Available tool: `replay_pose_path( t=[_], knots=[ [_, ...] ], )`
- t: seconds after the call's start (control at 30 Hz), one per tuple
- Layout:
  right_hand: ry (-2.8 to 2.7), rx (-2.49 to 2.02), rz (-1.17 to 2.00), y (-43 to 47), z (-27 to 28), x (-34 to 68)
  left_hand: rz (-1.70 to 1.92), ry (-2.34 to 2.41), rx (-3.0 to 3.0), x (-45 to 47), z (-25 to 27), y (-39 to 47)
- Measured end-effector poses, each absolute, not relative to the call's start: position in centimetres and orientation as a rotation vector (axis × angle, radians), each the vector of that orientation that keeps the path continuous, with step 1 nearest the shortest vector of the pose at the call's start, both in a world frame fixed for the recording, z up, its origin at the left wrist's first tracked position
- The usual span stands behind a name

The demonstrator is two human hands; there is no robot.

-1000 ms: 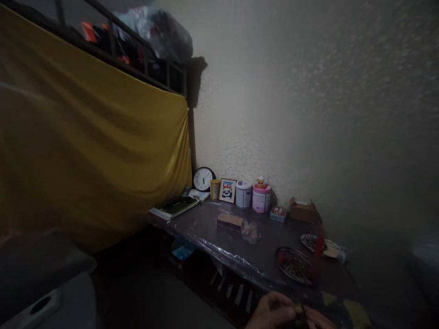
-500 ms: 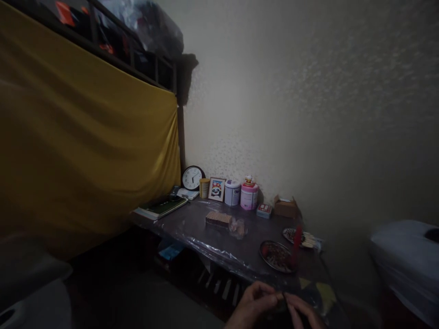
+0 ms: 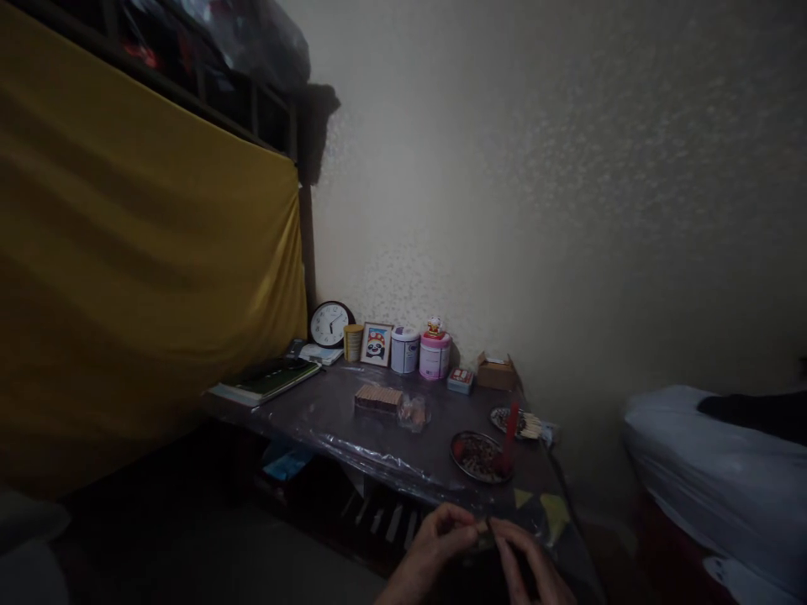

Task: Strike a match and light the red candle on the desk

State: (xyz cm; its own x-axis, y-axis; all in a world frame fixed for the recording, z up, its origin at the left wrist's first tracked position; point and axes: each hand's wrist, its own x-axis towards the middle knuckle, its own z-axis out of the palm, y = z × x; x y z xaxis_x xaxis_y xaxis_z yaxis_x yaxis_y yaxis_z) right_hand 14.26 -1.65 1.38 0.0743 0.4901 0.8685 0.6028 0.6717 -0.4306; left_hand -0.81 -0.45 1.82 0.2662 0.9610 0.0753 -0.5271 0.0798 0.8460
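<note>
My left hand [image 3: 435, 544] is closed in a pinch at the table's front edge. Its thumb and forefinger meet around a small tan or yellowish piece, too dim to name. Close against it, my right hand [image 3: 526, 559] pinches at the same spot, where a thin dark edge shows between the fingertips. Just beyond both hands lies a round metal plate [image 3: 455, 465] holding small dark and reddish bits. A red upright object [image 3: 510, 428] stands at its right side. Behind that, a smaller plate [image 3: 498, 413] carries dark bits and several pale sticks [image 3: 533, 427].
On the plastic-covered table [image 3: 308, 420] sit a row of wrapped biscuit-like pieces [image 3: 377, 398] and a clear bag [image 3: 413, 413]. A clock [image 3: 329, 324], picture frame [image 3: 377, 344], tins [image 3: 435, 357] and cardboard box [image 3: 496, 373] line the wall. A yellow curtain [image 3: 151, 252] hangs left.
The view has turned a little to the right, so everything sits further left. Both hands stay pinched together, with only slight finger movement.
</note>
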Motion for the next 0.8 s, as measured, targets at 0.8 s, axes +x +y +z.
replay_pose_path(
  t=[0.8],
  knots=[
    [-1.788, -0.86, -0.269, -1.7, 1.8, 15.7, 1.195, 0.595, 0.927, -0.8, 1.7, -0.7]
  ],
)
